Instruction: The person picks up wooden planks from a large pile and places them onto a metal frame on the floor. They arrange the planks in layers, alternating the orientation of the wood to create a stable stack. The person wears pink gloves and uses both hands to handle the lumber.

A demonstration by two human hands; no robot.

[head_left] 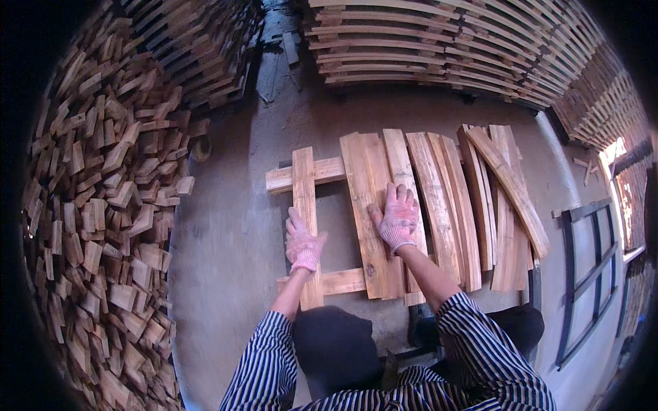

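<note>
Left grip point(305, 245), right grip point(398, 218) touch separate planks point(303, 185)

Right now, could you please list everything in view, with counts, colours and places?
left board: one, light brown, across the crosspieces
crosspieces: two, light brown, upper and lower
other boards: several, brown, right of the left board
wood blocks: many, brown, heaped at left
board stacks: several, brown, along the top
frame: one, dark, far right
floor: grey, beneath
left hand: one, pink-gloved, on left board
right hand: one, pink-gloved, on other boards
sleeves: two, striped, bottom
</note>
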